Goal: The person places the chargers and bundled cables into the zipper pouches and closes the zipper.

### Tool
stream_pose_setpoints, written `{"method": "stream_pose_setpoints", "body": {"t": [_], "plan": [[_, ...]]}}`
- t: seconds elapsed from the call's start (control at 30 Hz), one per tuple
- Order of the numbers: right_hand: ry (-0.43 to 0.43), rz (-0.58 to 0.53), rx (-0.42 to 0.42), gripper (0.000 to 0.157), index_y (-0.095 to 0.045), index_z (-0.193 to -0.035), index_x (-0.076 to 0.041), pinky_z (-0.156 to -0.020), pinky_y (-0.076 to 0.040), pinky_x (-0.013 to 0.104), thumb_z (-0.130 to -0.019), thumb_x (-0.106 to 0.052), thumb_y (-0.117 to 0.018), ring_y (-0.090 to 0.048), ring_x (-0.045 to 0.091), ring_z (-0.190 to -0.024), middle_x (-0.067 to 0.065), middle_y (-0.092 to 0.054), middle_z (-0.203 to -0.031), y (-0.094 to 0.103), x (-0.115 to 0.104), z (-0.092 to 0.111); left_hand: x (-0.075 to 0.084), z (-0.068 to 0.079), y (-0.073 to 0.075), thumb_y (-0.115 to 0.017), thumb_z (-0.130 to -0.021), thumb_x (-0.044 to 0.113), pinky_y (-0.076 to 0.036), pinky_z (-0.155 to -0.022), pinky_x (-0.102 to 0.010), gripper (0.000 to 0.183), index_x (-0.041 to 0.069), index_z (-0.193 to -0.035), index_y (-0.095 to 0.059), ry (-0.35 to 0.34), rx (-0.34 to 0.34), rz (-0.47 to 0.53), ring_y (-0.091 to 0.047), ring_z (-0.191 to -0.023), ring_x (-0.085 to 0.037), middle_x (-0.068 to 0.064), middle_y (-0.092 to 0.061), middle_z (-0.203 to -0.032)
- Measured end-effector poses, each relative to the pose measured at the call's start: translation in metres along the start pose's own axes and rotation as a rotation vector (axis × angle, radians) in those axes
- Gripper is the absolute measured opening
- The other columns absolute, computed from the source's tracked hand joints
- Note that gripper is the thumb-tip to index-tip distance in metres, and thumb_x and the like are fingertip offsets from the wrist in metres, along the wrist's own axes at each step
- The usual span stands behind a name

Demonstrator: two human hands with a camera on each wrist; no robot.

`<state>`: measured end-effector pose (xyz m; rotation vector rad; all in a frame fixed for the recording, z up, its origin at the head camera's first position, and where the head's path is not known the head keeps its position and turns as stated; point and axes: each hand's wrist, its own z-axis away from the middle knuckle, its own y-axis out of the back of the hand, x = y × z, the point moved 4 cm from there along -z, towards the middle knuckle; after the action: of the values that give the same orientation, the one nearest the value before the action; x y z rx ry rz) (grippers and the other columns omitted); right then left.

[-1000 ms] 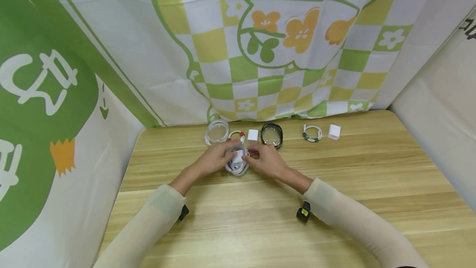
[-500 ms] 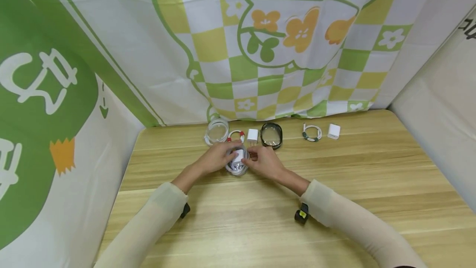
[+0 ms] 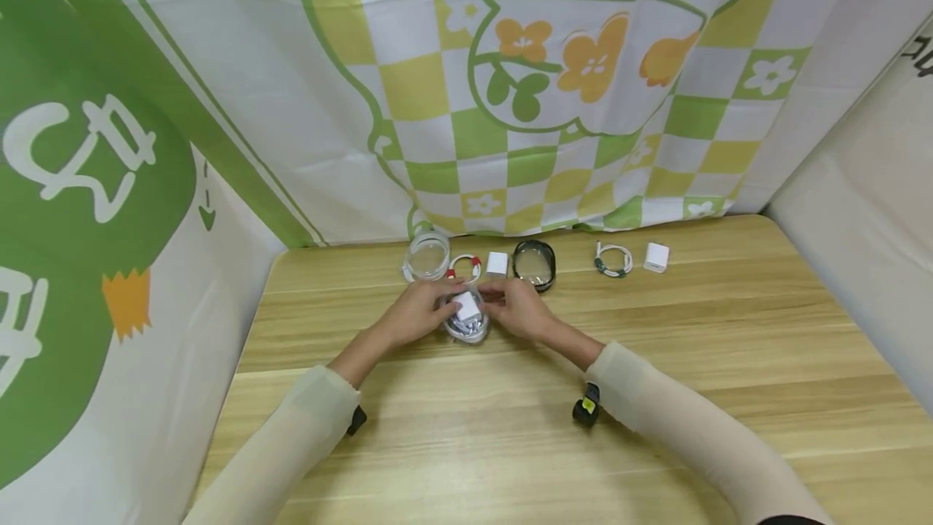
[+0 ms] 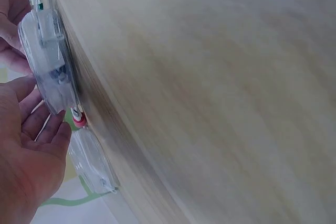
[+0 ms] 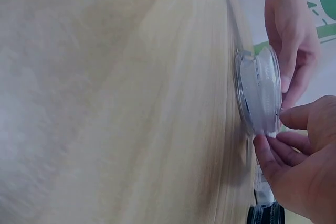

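In the head view, a coiled white cable (image 3: pixel 466 337) in clear plastic lies on the table, with a white charger plug (image 3: pixel 465 306) at its middle. My left hand (image 3: pixel 411 316) grips the coil's left edge, its thumb at the plug and its fingers along the far side. From the right, my right hand (image 3: pixel 521 310) pinches the opposite edge. Both wrist views show the clear-wrapped coil (image 5: pixel 257 90) from the side, standing thick between the hands; fingers curl at its rim. Part of the far edge is hidden by the fingers.
Behind the hands stand a clear-bagged cable coil (image 3: pixel 412 270), a white cable with red ends (image 3: pixel 476 267), a charger plug (image 3: pixel 497 263) and a black cable coil (image 3: pixel 518 264). Farther right lie a green-tied white cable (image 3: pixel 615 273) and another plug (image 3: pixel 656 257). A patterned cloth (image 3: pixel 481 136) hangs behind.
The right thumb has drawn back slightly to the right, and more of the plug on the coil shows, at a slightly different tilt. Both hands stay at the coil.
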<state>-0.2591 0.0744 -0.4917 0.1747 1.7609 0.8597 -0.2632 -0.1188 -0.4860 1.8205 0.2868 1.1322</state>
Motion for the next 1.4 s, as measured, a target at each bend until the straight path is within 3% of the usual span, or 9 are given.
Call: {"method": "stream_pose_setpoints", "body": {"t": [0.37,0.6,0.97,1.2,1.4], "plan": [[0.067,0.064,-0.003,0.026,-0.075,-0.119,0.005,-0.093,-0.063,0.038,-0.095,-0.003,-0.076,-0.077,0.032,-0.103,0.021,-0.078,-0.114,0.001,0.004,-0.015,0.001,0.017,0.006,-0.075,-0.099,0.015,-0.043,-0.119,-0.052,0.039,-0.001,-0.135,-0.07,-0.017,0.054,-0.043,-0.06,-0.137,-0.037,-0.02,-0.065,-0.144],[0.093,0.077,-0.008,0.02,-0.077,-0.113,0.005,-0.089,-0.064,0.034,-0.096,-0.004,-0.076,-0.078,0.03,-0.099,0.019,-0.079,-0.109,0.0,0.0,-0.021,0.007,0.026,0.008,-0.079,-0.097,0.017,-0.046,-0.117,-0.055,0.041,-0.003,-0.132,-0.071,-0.024,0.084,-0.098,-0.062,-0.133,-0.042,-0.022,-0.064,-0.144],[0.106,0.14,-0.017,0.031,-0.075,-0.122,0.004,-0.091,-0.064,0.036,-0.098,-0.014,-0.077,-0.078,0.028,-0.102,0.019,-0.078,-0.116,0.007,-0.008,-0.006,0.014,0.027,0.012,-0.073,-0.102,0.021,-0.049,-0.114,-0.055,0.038,0.006,-0.137,-0.071,-0.005,0.089,-0.147,-0.062,-0.134,-0.039,-0.02,-0.063,-0.146],[0.147,0.281,-0.045,0.056,-0.073,-0.129,0.001,-0.087,-0.064,0.037,-0.089,-0.035,-0.088,-0.078,0.024,-0.101,0.015,-0.079,-0.116,0.012,-0.017,0.015,0.023,0.02,0.016,-0.068,-0.106,0.025,-0.043,-0.12,-0.054,0.041,0.01,-0.144,-0.066,-0.063,-0.004,-0.09,-0.054,-0.143,-0.035,-0.017,-0.056,-0.156],[0.182,0.313,-0.04,0.063,-0.073,-0.13,0.0,-0.084,-0.063,0.034,-0.084,-0.038,-0.091,-0.076,0.019,-0.098,0.011,-0.079,-0.115,0.007,-0.013,0.026,0.025,0.014,0.013,-0.076,-0.1,0.024,-0.041,-0.121,-0.05,0.052,0.005,-0.147,-0.062,-0.113,-0.125,-0.099,-0.051,-0.146,-0.035,-0.017,-0.053,-0.158]]}}
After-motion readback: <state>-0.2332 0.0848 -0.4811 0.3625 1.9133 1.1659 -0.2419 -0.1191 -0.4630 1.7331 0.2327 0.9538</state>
